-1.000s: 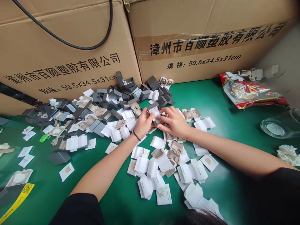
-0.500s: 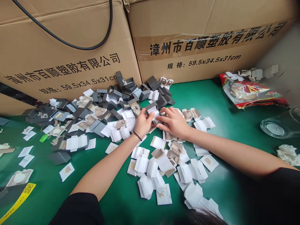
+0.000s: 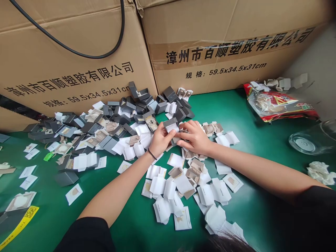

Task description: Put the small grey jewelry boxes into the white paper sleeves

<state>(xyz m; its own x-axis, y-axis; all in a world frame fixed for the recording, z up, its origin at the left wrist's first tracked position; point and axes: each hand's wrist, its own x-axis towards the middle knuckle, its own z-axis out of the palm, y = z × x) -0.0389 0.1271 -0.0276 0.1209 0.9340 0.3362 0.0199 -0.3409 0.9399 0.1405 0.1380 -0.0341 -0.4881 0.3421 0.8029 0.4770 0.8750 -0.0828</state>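
Observation:
A small dark grey box (image 3: 170, 123) with a white printed insert is held up in front of me. My left hand (image 3: 159, 140) grips it from the left, thumb pressed on the white insert. From the right, my right hand (image 3: 195, 137) has bent fingers at the box's edge; some fingertips are hidden behind it. Just beyond lies a pile of dark grey boxes (image 3: 140, 99), some tipped with insides showing. Loose white card inserts (image 3: 158, 184), some with torn brown undersides, are spread on the table below my hands.
Two large cardboard cartons (image 3: 210, 21) stand along the back of the green table (image 3: 105, 192). A red snack bag (image 3: 280, 105), a clear plastic cup (image 3: 304, 143) and crumpled tissue (image 3: 320, 172) lie at right. A yellow tape (image 3: 22, 225) is at lower left.
The box in my hands has tilted slightly, and my left thumb sits a little lower on its white insert. The piles look unchanged; the view has shifted slightly.

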